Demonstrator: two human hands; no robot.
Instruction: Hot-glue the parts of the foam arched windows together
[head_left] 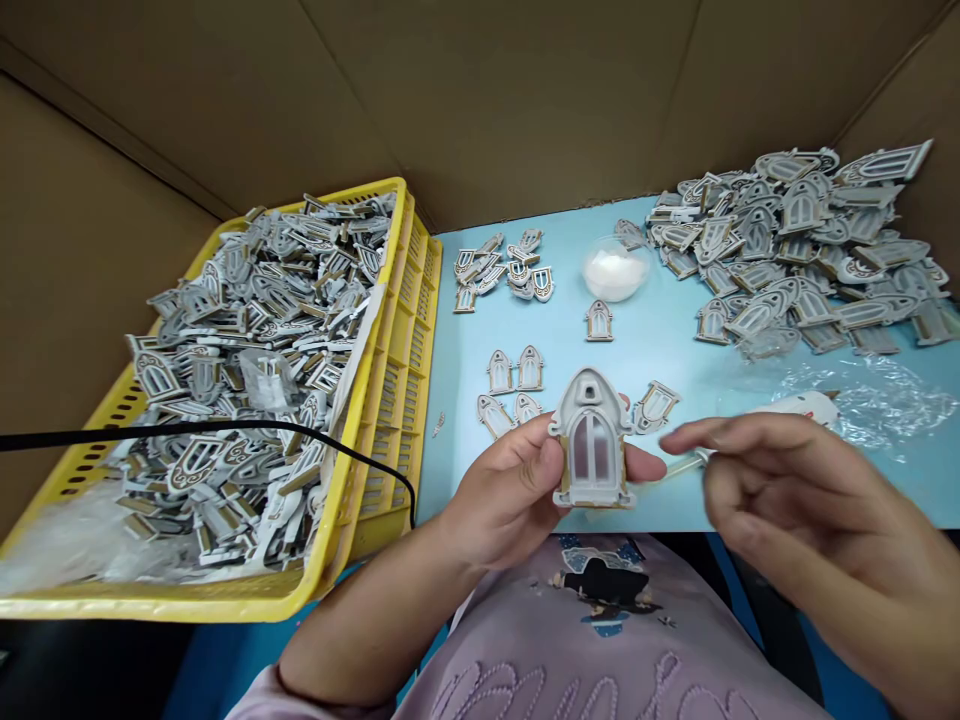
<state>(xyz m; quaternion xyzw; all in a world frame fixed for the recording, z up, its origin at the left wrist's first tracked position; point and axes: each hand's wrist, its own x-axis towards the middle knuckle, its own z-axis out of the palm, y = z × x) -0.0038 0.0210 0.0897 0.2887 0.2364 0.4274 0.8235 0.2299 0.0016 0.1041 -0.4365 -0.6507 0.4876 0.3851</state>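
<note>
My left hand is closed around the edges of a small arched window ornament, grey-white with gold-brown sides, held upright above the table's near edge. To its right, my right hand is in the air, slightly blurred, with the index finger stretched toward the ornament and the other fingers bent. I see nothing in it. Behind that hand lies a white object with red marks, partly hidden. Similar window pieces lie just beyond my left hand, and one more is tilted beside the held ornament.
A yellow plastic crate heaped with window pieces stands at left, crossed by a black cable. A clear bowl of white material sits toward the back. A large pile of pieces and crumpled clear plastic lie right. Cardboard walls surround the table.
</note>
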